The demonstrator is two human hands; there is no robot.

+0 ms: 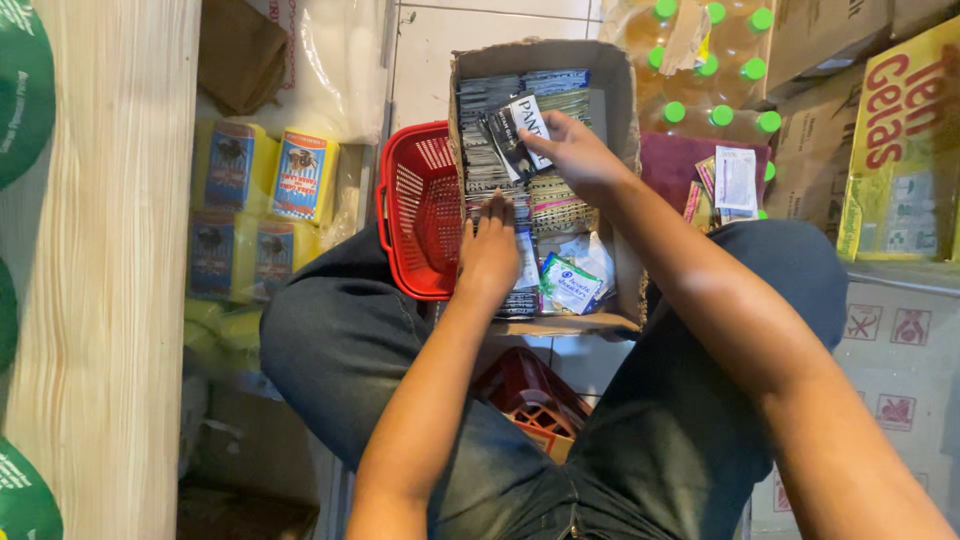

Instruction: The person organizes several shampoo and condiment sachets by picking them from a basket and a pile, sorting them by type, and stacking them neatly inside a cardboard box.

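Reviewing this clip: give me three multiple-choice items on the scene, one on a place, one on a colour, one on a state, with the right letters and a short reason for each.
1. Where is the red basket?
A. left of the cardboard box
B. inside it
C. on the wooden board

2. What colour are the bottle caps at upper right?
A. blue
B. green
C. white

3. What is the right hand doing?
A. resting on a knee
B. holding a dark sachet above the box
C. gripping the basket handle

Answers: 1 A, the basket touches the box's left wall. 2 B, all visible caps are green. 3 B, fingers pinch the sachet, while the left hand lies on the packed sachets.
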